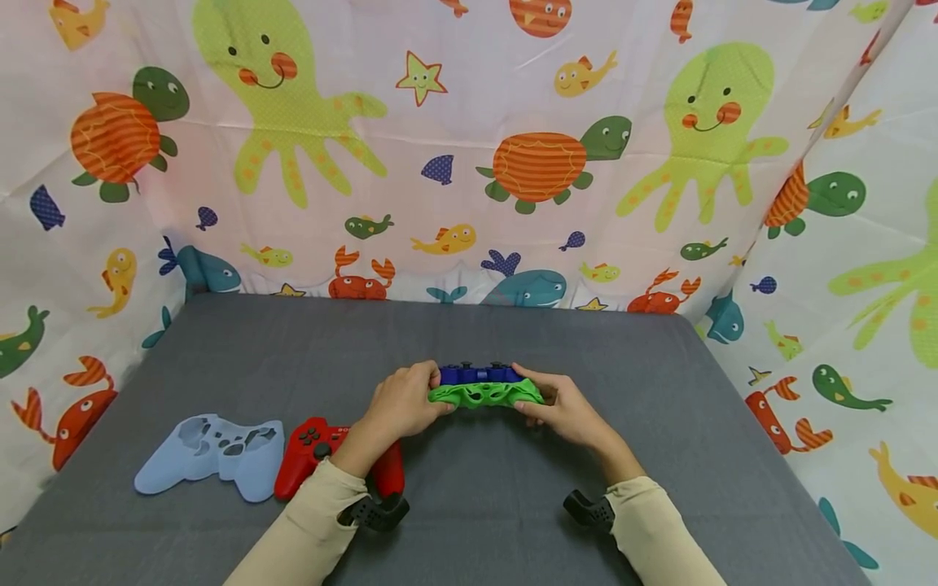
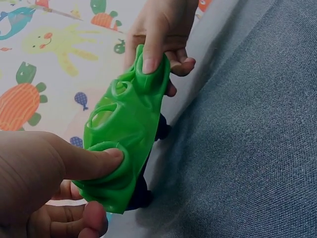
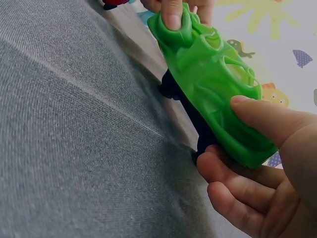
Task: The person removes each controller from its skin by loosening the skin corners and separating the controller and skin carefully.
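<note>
A blue game controller [image 1: 479,374] is held up over the middle of the grey table, with a green silicone cover [image 1: 485,395] over its near side. My left hand [image 1: 401,403] grips the left end of both, its thumb pressing into the cover's round hollow in the left wrist view. At the other end my right hand [image 1: 567,407] pinches cover and controller, thumb on the green silicone [image 3: 213,89] and fingers curled beneath. The controller's dark sticks poke out from the side away from the cover in both wrist views. Most of the controller's body is hidden by the cover.
On the left of the grey table [image 1: 513,513] lies a light blue silicone cover [image 1: 212,452]. Beside it is a red game controller [image 1: 311,448], partly hidden under my left forearm. A curtain printed with sea animals [image 1: 454,114] hangs behind the table and along its sides.
</note>
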Demonstrator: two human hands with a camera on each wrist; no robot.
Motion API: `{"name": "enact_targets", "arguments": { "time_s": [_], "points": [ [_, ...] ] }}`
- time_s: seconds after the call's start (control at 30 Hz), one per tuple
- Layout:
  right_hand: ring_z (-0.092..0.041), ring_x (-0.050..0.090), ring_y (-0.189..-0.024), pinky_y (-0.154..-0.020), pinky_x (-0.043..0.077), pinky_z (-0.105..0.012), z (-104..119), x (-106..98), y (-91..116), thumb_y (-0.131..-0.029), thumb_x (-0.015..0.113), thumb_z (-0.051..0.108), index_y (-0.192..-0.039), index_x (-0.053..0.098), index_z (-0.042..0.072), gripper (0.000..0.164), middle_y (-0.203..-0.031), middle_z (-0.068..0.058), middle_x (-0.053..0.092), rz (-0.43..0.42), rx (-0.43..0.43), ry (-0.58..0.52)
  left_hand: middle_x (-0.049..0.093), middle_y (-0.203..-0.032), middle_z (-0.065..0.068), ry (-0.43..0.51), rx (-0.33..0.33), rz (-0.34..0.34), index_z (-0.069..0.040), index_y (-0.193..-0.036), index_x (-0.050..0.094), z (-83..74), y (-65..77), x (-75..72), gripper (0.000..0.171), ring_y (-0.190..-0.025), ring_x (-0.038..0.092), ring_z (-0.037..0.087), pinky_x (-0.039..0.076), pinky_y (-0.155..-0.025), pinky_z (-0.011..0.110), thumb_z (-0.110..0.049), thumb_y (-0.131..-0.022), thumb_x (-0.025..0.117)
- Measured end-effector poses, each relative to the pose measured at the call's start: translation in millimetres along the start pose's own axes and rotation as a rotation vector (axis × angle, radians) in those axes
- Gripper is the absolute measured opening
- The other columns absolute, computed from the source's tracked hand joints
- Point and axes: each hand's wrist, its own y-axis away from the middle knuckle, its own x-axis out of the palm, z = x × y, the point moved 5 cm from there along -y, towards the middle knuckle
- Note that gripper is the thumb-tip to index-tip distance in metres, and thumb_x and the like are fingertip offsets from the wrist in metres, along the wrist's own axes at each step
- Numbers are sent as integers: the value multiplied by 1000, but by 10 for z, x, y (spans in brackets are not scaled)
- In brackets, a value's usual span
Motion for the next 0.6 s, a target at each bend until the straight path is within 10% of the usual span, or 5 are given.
{"name": "enact_targets", "arguments": {
  "time_s": [0.6],
  "points": [
    [-34, 70, -66, -60, 58, -39, 4, 7, 0, -96, 70, 13, -151, 44, 2, 63, -84, -25, 73, -15, 37, 14, 47, -69, 0, -29, -24, -75, -18, -83, 55, -23, 8, -18, 36, -63, 50, 18, 33, -55, 33, -33, -79, 87]
  ]
}}
